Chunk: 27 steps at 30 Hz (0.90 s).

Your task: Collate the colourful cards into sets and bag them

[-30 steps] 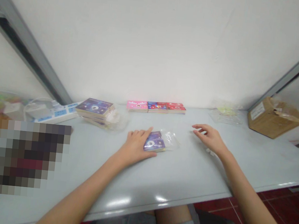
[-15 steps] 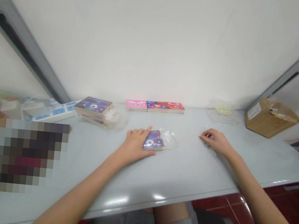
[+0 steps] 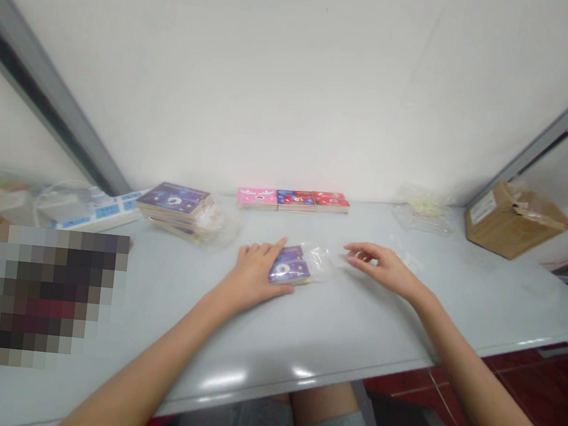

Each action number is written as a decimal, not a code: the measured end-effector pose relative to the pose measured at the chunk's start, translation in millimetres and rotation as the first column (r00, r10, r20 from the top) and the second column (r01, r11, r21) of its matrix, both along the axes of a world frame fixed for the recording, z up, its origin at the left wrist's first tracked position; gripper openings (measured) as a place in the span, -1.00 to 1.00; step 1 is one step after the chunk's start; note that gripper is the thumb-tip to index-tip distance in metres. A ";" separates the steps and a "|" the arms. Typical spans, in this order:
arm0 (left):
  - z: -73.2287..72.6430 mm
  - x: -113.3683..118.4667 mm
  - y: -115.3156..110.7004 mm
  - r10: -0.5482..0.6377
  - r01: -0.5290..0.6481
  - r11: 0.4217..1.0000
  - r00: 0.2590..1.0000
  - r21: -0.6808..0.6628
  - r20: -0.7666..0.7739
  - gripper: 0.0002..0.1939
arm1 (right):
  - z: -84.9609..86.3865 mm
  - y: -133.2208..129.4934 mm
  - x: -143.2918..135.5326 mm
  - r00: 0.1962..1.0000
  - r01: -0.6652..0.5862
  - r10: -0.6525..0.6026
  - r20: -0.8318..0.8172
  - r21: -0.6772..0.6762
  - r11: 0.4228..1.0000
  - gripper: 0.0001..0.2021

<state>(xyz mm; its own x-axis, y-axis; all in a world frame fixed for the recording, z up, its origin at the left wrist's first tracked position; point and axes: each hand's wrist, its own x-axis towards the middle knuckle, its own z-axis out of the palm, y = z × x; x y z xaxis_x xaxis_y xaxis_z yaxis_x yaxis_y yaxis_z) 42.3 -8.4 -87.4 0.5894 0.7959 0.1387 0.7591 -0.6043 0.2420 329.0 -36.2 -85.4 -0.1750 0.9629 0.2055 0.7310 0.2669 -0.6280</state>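
Note:
My left hand [image 3: 258, 271] lies on the table with thumb and index finger around a pack of purple cards [image 3: 291, 267], gripping its left end. The pack sits in a clear plastic bag [image 3: 320, 262], whose loose end points right. My right hand [image 3: 379, 266] hovers just right of that loose end, fingers slightly apart with nothing seen in them. Further left lies a stack of similar purple cards in clear plastic [image 3: 174, 201]. Against the wall stand pink cards [image 3: 257, 197], blue cards [image 3: 295, 200] and red cards [image 3: 330, 202], side by side.
A brown cardboard box [image 3: 511, 225] stands at the back right, with a clear bag holding something yellow [image 3: 425, 210] beside it. A white power strip [image 3: 106, 210] with plugs lies at the left. A blurred-out patch [image 3: 49, 297] covers something at the front left.
My right hand has moved left toward the bag's loose end, and its fingers have parted from a pinch. My left hand stays on the pack of cards.

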 end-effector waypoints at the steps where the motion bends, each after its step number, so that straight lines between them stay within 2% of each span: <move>1: 0.0 0.0 0.1 -0.002 0.002 1.000 1.000 0.000 -0.001 -0.11 | -0.8 -0.9 9.0 0.999 0.026 -0.026 0.040 0.004 1.000 -0.67; 4: 1.3 0.3 -0.1 0.000 0.000 1.000 1.000 -0.003 -0.007 -0.11 | -6.1 -2.9 40.0 0.975 0.113 -0.113 0.192 0.012 0.994 -0.67; 7: 3.6 1.0 -1.0 0.001 -0.001 1.000 1.000 -0.011 -0.016 -0.11 | -13.2 -4.7 63.9 0.949 0.138 -0.123 0.291 -0.033 0.990 -0.69; 12: 3.3 1.3 -1.2 0.006 -0.006 1.000 1.000 -0.005 -0.022 -0.11 | -20.3 -7.4 72.3 0.952 0.131 -0.104 0.289 -0.077 0.988 -0.81; 17: 0.1 0.6 -0.2 0.000 0.000 1.000 1.000 0.011 -0.013 -0.11 | -18.7 -6.8 64.8 0.941 0.151 -0.131 0.312 -0.040 0.988 -0.83; 20: 0.7 0.7 -0.3 0.001 -0.001 1.000 1.000 0.009 -0.013 -0.10 | -13.2 -3.3 52.6 0.964 0.128 -0.121 0.238 -0.014 0.992 -0.82; 27: 4.1 1.8 -1.4 -0.001 0.001 1.000 1.000 -0.005 -0.012 -0.10 | 9.3 8.6 -12.1 0.998 -0.039 0.042 -0.051 0.059 0.998 -0.77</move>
<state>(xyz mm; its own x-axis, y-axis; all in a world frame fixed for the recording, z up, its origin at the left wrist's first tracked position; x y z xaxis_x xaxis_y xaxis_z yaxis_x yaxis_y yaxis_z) 44.2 -9.8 -83.3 0.5915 0.7961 0.1277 0.7614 -0.6036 0.2364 317.0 -27.7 -76.1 -0.2012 0.9415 0.2703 0.6852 0.3324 -0.6481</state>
